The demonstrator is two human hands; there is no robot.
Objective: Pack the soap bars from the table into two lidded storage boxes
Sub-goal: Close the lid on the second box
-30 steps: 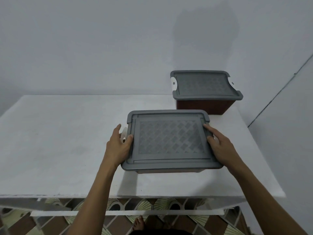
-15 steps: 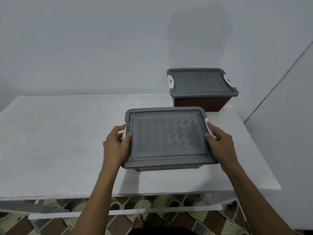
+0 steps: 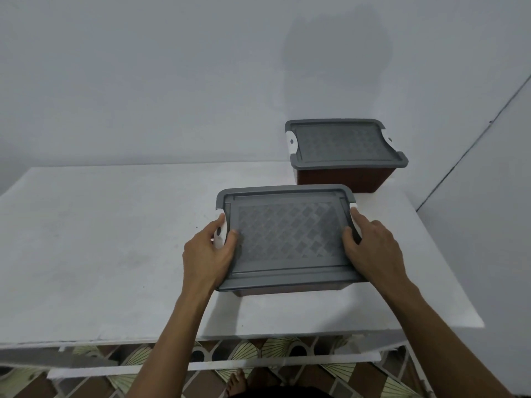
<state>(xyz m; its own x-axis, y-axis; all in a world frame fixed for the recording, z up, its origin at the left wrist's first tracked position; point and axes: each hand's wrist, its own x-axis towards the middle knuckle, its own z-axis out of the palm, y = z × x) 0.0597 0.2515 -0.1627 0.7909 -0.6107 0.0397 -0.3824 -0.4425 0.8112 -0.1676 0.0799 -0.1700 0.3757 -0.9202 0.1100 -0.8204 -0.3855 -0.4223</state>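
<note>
Both hands are closed on the short ends of the near storage box (image 3: 287, 239), each one clamped on a white latch. The left hand (image 3: 208, 254) wraps the left latch (image 3: 219, 235), thumb lying on the grey lid and fingers curled round the end wall. The right hand (image 3: 370, 248) mirrors it on the right latch (image 3: 354, 215), which is mostly covered by the fingers.

The near box's long axis runs left to right, so it spans straight across between the two palms, with the lid seated flat on top. Neither hand is nearer; each holds its own end, and the box's middle lies midway between them.

Measured from that near box, the far storage box (image 3: 343, 150) stands behind it and to the right, close to the wall, apart from it, its lid on and both white latches showing. The table (image 3: 100, 239) stretches bare to the left of the near box; no loose soap bars are visible on it, so whatever has been packed is hidden under the lids. Judging from this, the step in hand is snapping the two latches down.
</note>
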